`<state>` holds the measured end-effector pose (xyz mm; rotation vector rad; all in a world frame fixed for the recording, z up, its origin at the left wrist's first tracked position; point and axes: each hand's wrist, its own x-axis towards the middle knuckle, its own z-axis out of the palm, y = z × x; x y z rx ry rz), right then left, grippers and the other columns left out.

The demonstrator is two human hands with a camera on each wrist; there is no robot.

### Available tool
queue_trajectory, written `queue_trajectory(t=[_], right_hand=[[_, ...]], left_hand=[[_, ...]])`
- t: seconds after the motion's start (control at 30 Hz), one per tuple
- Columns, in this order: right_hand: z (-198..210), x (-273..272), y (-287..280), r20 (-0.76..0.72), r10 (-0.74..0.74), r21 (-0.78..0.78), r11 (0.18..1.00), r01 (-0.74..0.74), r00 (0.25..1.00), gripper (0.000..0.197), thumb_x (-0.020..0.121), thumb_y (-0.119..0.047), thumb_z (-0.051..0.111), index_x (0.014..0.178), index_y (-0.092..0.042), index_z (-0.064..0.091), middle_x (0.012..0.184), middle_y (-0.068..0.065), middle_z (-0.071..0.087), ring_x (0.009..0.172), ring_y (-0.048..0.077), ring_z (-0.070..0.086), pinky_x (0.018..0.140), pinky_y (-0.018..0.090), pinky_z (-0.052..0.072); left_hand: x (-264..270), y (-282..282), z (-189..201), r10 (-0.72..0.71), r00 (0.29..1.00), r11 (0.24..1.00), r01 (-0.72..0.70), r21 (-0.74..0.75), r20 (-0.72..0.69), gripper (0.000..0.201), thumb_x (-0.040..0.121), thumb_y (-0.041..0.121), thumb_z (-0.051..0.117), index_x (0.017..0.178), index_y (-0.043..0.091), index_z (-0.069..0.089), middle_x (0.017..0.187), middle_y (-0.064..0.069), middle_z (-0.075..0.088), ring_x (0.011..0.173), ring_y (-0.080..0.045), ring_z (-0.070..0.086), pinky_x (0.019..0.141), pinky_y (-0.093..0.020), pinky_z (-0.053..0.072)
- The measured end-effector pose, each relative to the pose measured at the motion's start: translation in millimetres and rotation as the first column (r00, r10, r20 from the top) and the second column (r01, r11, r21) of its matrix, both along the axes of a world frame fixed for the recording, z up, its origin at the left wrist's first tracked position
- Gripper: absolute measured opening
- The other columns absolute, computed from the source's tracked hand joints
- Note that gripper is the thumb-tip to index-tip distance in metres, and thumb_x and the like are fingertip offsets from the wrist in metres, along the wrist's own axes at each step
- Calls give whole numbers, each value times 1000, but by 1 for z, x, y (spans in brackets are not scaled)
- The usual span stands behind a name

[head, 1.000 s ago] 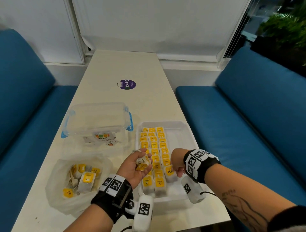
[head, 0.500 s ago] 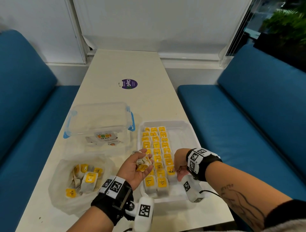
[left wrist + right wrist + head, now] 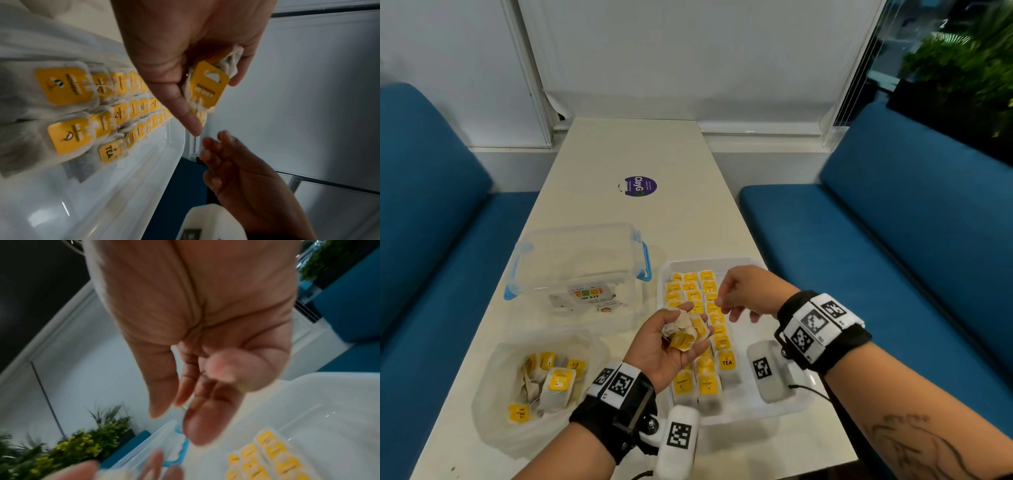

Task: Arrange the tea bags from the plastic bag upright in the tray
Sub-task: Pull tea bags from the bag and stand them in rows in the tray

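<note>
My left hand (image 3: pixel 654 346) is palm up over the tray's left edge and grips a small bunch of tea bags (image 3: pixel 683 334) with yellow tags; the same tea bags (image 3: pixel 209 84) show in the left wrist view. My right hand (image 3: pixel 736 301) hovers above the middle rows of the white tray (image 3: pixel 760 269), just right of the left hand. Its fingers (image 3: pixel 197 418) are loosely curled and I see nothing in them. Three rows of upright tea bags (image 3: pixel 707 387) fill the tray's left half. The plastic bag (image 3: pixel 493 411) with several more tea bags (image 3: pixel 558 383) lies at the near left.
A clear lidded box (image 3: pixel 582 263) with blue latches stands behind the plastic bag, left of the tray. A purple sticker (image 3: pixel 640 186) lies on the table further back. Blue benches (image 3: pixel 893 240) flank the table. The tray's right half (image 3: pixel 763 335) is bare.
My right hand has lifted off the near end of the right row and moved away from me, up beside the left hand. The left hand still holds its bunch in about the same place.
</note>
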<state>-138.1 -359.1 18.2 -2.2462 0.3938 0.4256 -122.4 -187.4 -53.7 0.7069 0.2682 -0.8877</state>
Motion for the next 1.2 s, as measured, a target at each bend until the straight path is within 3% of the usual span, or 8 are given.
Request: queue_trajectory(t=[0.23,0.37,0.47,0.57,0.63,0.9,1.03,1.2], right_hand=[[-10,-16,25,26,38,-151,988,-33,999,21,81,-25,71,71,-16,55,64,-8,51,55,2,44,46,15,32],[-13,-18,31,20,31,-146,989,-28,999,26,80,-23,72,87,1,65,69,1,49,61,12,45,52,18,31],[-17,-17,37,46,35,-138,990,-29,998,15,79,-18,71,80,-8,60,67,-4,48,60,8,45,56,21,36],[-18,-14,38,110,-48,-20,999,50,993,20,80,-11,69,68,-14,53,66,-4,52,62,10,50,61,25,44],[-16,-14,35,140,-107,57,993,100,984,24,82,-11,68,66,-16,50,64,-2,51,55,8,46,49,19,39],[-17,-19,23,151,-228,364,918,160,962,19,82,4,64,82,-9,51,65,14,59,51,17,58,37,21,38],[-19,-21,24,162,-167,225,966,128,973,21,78,3,69,91,-9,58,67,10,58,49,10,54,39,19,39],[-17,-24,8,217,-11,-314,946,81,976,11,87,-13,60,91,-8,69,84,5,62,72,14,52,59,20,37]], left_hand=[[-1,-3,-1,-12,1000,998,11,-68,-3,36,81,15,45,112,8,62,110,-21,63,97,-37,60,64,-41,59],[-3,1,-4,15,1000,992,-17,-125,-14,40,70,13,47,106,8,63,102,-22,64,84,-34,63,65,-42,58],[-4,3,-3,5,1000,991,-6,-132,-8,42,70,11,46,108,10,63,100,-21,66,83,-34,64,64,-41,59],[-5,7,-3,-7,1000,992,4,-129,-23,41,71,11,45,108,12,64,99,-19,67,82,-35,69,56,-35,59],[-6,10,-5,12,999,993,-16,-114,-41,40,70,12,46,106,13,63,96,-18,68,77,-34,70,49,-29,56],[-9,13,-4,80,996,996,-81,-23,-45,27,82,8,42,99,12,63,88,-15,61,62,-24,67,43,-22,52],[-11,8,-3,70,997,992,-72,108,23,23,90,8,42,101,11,62,89,-16,61,71,-23,60,43,-22,51],[-8,12,-5,178,984,973,-177,150,11,18,89,7,43,97,11,58,84,-9,59,62,-17,57,42,-18,48]])
